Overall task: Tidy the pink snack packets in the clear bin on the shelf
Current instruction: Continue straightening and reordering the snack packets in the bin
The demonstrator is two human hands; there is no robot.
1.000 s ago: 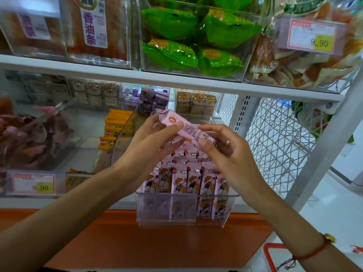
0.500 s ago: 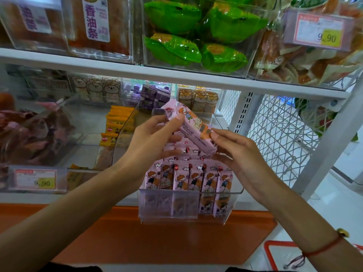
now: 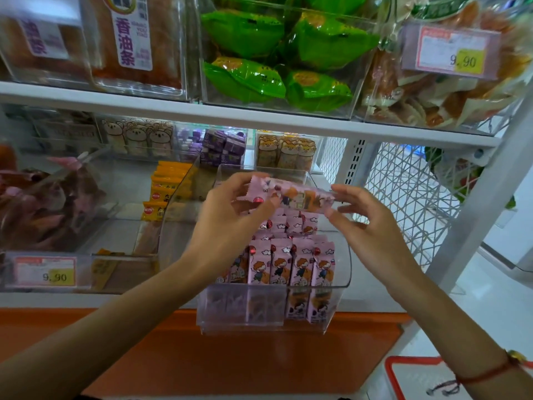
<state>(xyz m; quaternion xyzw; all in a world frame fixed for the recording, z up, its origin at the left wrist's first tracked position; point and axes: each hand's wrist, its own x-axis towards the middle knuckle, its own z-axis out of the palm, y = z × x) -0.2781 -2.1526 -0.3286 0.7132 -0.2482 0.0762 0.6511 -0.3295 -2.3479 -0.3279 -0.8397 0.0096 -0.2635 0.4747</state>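
A clear bin (image 3: 344, 272) juts out from the lower shelf at the centre. Several pink snack packets (image 3: 281, 264) with a cartoon child stand upright in rows inside it. Above the bin I hold one more pink packet (image 3: 291, 194) level and sideways. My left hand (image 3: 230, 223) pinches its left end between thumb and fingers. My right hand (image 3: 372, 226) pinches its right end with the fingertips, the other fingers spread. The packet's picture side faces me, slightly blurred.
Left of the bin stand orange packets (image 3: 167, 192) and a clear bin of brown-pink snacks (image 3: 49, 209). Purple boxes (image 3: 225, 148) and bear-print packs (image 3: 285, 151) sit behind. Green bags (image 3: 277, 53) fill the upper shelf. A wire mesh panel (image 3: 403, 197) closes the right side. A red basket (image 3: 415, 379) lies below.
The held packet has turned from tilted, left end up, to nearly level. It sits a little higher above the bin, with both hands still on its ends.
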